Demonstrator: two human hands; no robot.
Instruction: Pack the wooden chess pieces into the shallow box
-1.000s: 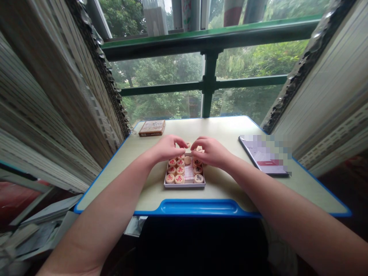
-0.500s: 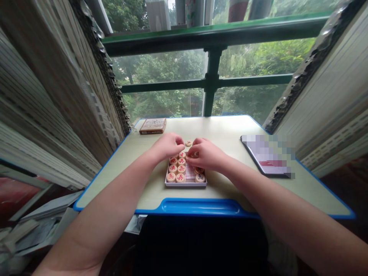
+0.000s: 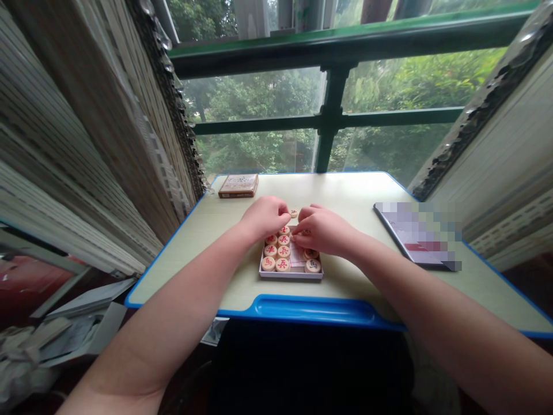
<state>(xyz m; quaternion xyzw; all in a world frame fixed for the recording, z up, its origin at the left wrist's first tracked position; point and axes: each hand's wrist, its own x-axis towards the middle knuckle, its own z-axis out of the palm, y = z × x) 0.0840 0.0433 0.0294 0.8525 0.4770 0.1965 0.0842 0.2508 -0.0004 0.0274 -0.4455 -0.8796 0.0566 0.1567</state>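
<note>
A shallow white box point(image 3: 291, 276) on the table holds round wooden Chinese chess pieces. Red-lettered pieces point(image 3: 283, 252) fill two columns on its left, and a black-lettered piece point(image 3: 313, 265) sits in the near right corner. My left hand point(image 3: 268, 215) is closed over the box's far left corner, fingertips beside a loose chess piece point(image 3: 294, 212) just past the far edge. My right hand point(image 3: 324, 229) reaches over the far right part of the box, fingers pinched low near the middle. Whatever either hand holds is hidden by the fingers.
A small brown box point(image 3: 238, 186) lies at the table's far left. To the right rests a dark-edged tablet or phone point(image 3: 401, 236), partly blurred out. A blue tray groove point(image 3: 317, 309) lines the table's front edge. Curtains flank the window behind.
The whole view has shifted, so everything appears farther right. My left fingertips have come slightly closer to the loose piece. My right hand stays over the box, still pinched.
</note>
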